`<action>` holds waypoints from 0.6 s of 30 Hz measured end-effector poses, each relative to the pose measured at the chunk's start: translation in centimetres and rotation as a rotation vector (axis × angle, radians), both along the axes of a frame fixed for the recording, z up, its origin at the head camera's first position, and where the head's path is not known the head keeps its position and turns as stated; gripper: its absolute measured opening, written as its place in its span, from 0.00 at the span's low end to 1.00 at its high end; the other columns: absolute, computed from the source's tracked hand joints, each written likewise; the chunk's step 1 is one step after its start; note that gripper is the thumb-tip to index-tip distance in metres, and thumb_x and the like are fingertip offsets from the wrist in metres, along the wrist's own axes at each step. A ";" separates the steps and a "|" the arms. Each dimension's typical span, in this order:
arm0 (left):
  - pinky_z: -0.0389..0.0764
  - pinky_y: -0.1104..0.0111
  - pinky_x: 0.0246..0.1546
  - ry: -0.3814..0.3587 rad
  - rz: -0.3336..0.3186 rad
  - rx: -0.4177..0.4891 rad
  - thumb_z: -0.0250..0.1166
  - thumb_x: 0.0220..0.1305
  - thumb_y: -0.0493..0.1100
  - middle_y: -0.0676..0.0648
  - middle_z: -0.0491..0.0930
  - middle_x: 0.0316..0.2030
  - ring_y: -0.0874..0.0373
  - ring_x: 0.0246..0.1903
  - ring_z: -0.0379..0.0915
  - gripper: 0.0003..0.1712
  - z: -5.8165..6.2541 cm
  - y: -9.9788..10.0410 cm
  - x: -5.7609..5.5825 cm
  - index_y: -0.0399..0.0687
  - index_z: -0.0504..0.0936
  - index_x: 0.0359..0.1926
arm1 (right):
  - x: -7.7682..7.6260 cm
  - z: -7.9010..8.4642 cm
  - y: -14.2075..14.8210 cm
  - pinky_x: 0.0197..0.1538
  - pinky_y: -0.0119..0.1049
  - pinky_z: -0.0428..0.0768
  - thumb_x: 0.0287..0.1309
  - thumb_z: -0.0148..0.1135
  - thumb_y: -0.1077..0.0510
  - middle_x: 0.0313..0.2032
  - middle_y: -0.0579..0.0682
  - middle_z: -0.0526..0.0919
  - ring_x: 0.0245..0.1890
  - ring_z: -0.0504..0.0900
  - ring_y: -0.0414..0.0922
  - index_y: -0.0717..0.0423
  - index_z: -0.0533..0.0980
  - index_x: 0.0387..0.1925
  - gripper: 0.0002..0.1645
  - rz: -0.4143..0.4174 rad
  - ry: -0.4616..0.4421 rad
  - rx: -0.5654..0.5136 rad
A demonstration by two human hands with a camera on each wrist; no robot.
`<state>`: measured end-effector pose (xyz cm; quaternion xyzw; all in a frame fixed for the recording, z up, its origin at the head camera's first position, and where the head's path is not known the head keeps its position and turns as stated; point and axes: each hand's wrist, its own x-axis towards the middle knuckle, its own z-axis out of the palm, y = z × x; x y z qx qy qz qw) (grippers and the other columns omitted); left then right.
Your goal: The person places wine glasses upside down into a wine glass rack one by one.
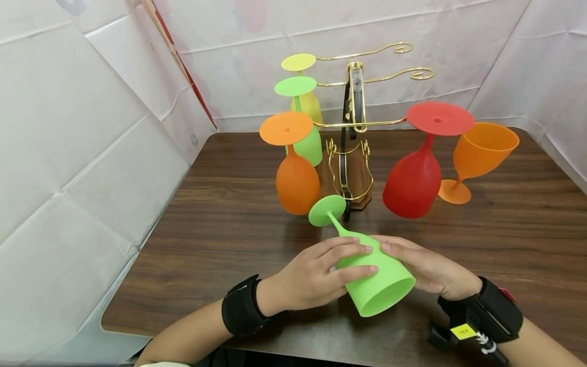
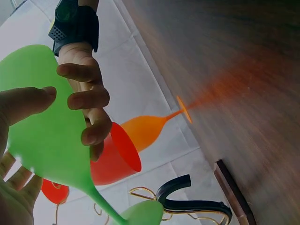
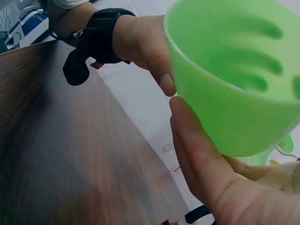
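A light green plastic goblet (image 1: 382, 285) is held between both hands in front of the rack, tilted. Its mouth faces down toward the near right and its foot points up and to the left. My left hand (image 1: 316, 272) grips the bowl from the left, fingers spread across its upper side. On the right of the bowl, my right hand (image 1: 428, 265) holds it with thumb and fingers. The right wrist view looks into the hollow goblet (image 3: 220, 112), where finger shadows show through the wall. In the left wrist view its stem (image 2: 105, 204) is free of both hands.
Behind stands a gold-armed goblet rack (image 1: 357, 97). Orange (image 1: 298, 183), green (image 1: 309, 145) and yellow (image 1: 308, 104) goblets hang upside down at its left, and a red goblet (image 1: 412, 183) at its right. An orange goblet (image 1: 481, 150) stands upright on the wooden table (image 1: 206, 244).
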<state>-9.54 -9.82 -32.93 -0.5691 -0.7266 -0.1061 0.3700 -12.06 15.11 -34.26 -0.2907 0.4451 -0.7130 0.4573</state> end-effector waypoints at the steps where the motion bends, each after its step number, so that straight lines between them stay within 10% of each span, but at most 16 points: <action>1: 0.64 0.69 0.65 -0.013 -0.003 0.006 0.69 0.51 0.39 0.43 0.75 0.55 0.51 0.57 0.70 0.25 0.0 0.0 0.0 0.50 0.76 0.53 | 0.0 0.0 0.1 0.52 0.35 0.80 0.75 0.28 0.54 0.52 0.49 0.80 0.49 0.81 0.42 0.48 0.59 0.67 0.24 -0.008 0.003 0.009; 10: 0.70 0.65 0.61 -0.302 -0.046 0.137 0.72 0.45 0.34 0.39 0.67 0.56 0.48 0.57 0.66 0.36 0.0 -1.0 -0.5 0.39 0.68 0.56 | 0.4 -0.1 0.2 0.54 0.43 0.79 0.72 0.40 0.50 0.57 0.52 0.76 0.53 0.79 0.48 0.48 0.53 0.70 0.28 -0.058 0.019 -0.017; 14: 0.71 0.61 0.59 -0.460 -0.052 0.245 0.69 0.46 0.31 0.36 0.67 0.57 0.47 0.58 0.65 0.36 -0.2 -1.3 -0.9 0.33 0.65 0.58 | 0.9 0.4 -0.3 0.53 0.43 0.80 0.66 0.51 0.49 0.60 0.50 0.72 0.55 0.76 0.46 0.52 0.53 0.70 0.35 -0.228 0.220 0.008; 18: 0.72 0.58 0.58 -0.783 -0.114 0.376 0.61 0.56 0.30 0.35 0.66 0.59 0.46 0.59 0.64 0.32 -0.5 -1.5 -1.0 0.33 0.62 0.62 | 1.6 1.3 -1.2 0.48 0.38 0.81 0.58 0.59 0.60 0.58 0.48 0.70 0.53 0.74 0.43 0.57 0.55 0.68 0.39 -0.443 0.528 0.059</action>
